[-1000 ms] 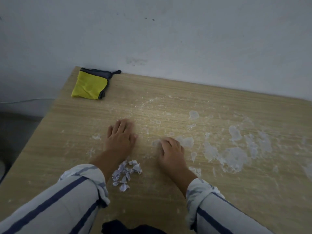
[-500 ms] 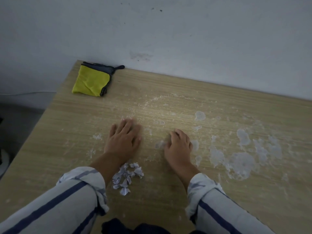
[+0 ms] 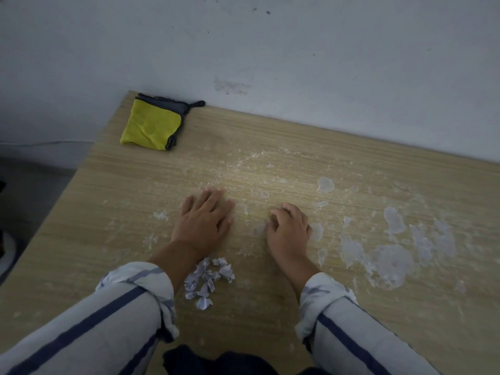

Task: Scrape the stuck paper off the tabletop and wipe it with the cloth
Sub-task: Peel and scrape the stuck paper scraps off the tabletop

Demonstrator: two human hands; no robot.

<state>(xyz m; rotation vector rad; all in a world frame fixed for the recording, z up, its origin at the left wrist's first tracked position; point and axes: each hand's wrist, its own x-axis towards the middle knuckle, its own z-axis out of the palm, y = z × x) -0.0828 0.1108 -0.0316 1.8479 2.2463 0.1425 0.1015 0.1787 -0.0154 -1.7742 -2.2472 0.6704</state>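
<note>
The right hand (image 3: pixel 289 231) is curled, and its fingertips (image 3: pixel 276 212) are set down on the tabletop (image 3: pixel 108 212) at a small patch (image 3: pixel 259 230) of stuck paper; nothing is seen held in it. The left hand (image 3: pixel 203 220) is laid flat just beside it, fingers straight, pressed on the wood. A pile of scraped bits (image 3: pixel 208 277) lies between the forearms, toward the near edge. The larger patches (image 3: pixel 389 261) are spread toward the right edge and are not yet removed. The cloth (image 3: pixel 151 125), yellow and folded, is placed at the far left corner, untouched.

If the nails are driven too steeply, the surface may be scratched, or the paper may be torn into a thin film. The loose bits may be swept off the near edge by the left sleeve (image 3: pixel 140 282).
</note>
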